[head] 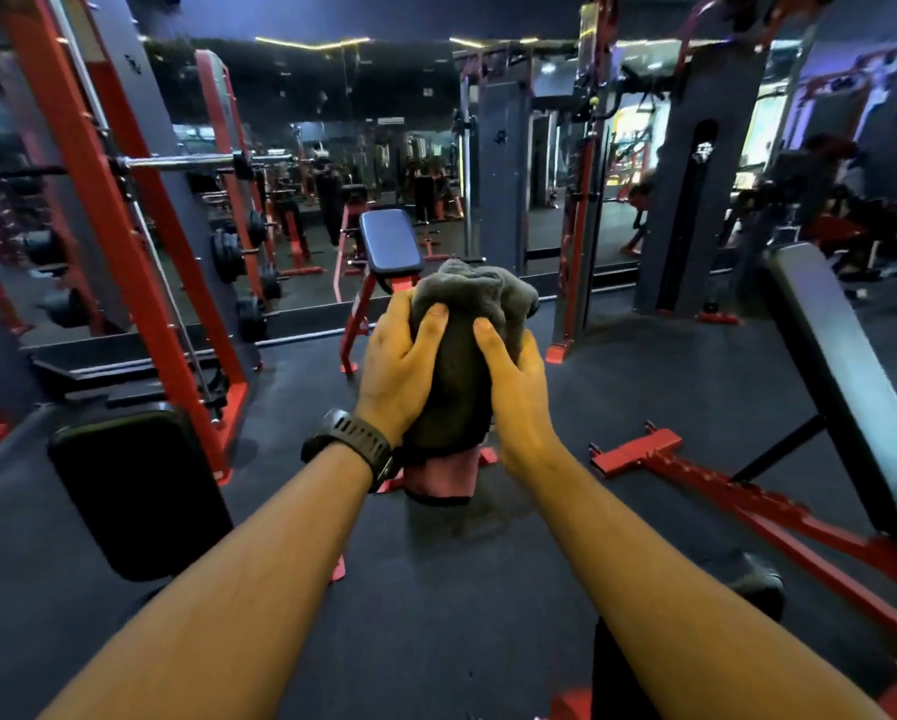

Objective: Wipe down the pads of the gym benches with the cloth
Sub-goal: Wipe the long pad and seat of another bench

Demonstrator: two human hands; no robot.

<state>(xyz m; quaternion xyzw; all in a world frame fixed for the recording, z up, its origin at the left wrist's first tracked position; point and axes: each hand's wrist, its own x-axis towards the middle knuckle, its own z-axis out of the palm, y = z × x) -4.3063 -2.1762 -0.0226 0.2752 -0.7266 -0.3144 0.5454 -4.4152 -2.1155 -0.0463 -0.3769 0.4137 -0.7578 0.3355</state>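
Note:
A bunched dark grey cloth (462, 345) is held up in front of me at the centre of the head view. My left hand (402, 371), with a black watch on its wrist, grips its left side. My right hand (514, 387) grips its right side. Behind the cloth stands a bench with a dark blue pad (389, 241) on a red frame. To the right a long black inclined bench pad (841, 366) slopes away. A black pad (134, 491) sits low at the left. The cloth and hands hide the lower part of the middle bench.
A red rack (124, 241) with a barbell and weight plates stands at the left. A mirror wall runs across the back. The red base frame (747, 506) of the inclined bench lies on the dark rubber floor at the right.

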